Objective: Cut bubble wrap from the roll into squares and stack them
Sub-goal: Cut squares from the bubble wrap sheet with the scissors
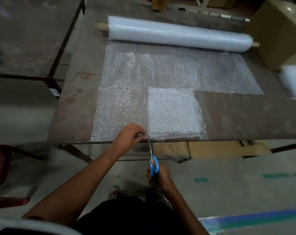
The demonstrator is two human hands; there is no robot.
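Squares [173,110] already lie stacked just beyond our right hand [158,177], which grips the scissors [152,156] at the sheet's [127,99] near edge while our left hand [129,135] pinches it beside the blades, the roll [179,33] still thick beyond.

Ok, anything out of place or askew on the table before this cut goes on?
Nothing stands out. The sheet lies flat off the roll, cut squares stacked on it, scissors at its near edge.
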